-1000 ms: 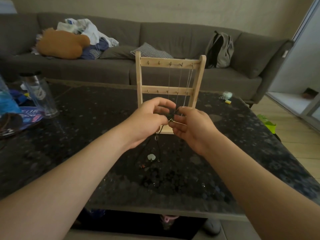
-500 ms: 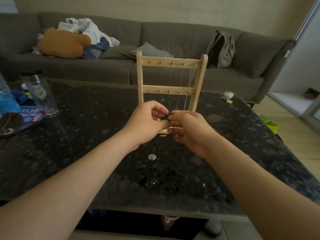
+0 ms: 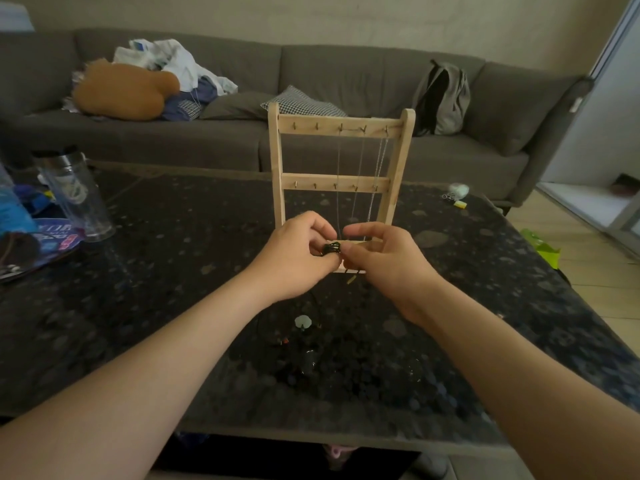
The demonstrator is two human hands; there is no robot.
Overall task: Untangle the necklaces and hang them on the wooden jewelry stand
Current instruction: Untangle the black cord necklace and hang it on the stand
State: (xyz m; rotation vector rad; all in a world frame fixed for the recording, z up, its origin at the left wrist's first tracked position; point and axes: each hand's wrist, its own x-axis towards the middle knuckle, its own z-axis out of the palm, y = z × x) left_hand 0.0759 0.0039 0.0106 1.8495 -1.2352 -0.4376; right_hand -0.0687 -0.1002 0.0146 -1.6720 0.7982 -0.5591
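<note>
A wooden jewelry stand stands upright mid-table, with thin silver chains hanging from hooks on the right side of its top bar. In front of its base, my left hand and my right hand meet over a small dark knot of black cord necklace, both pinching it. The cord trails down to the table, where a pale green pendant lies with small beads beside it. The stand's base is partly hidden behind my fingers.
A dark speckled stone table holds a clear tumbler and a blue plate at the left, small trinkets at the far right. A grey sofa with cushions, clothes and a backpack runs behind.
My hands have stayed together at the knot, shifting slightly lower and nearer; the fingers have reworked their pinch on the black cord. The stand and hung chains have not moved.
</note>
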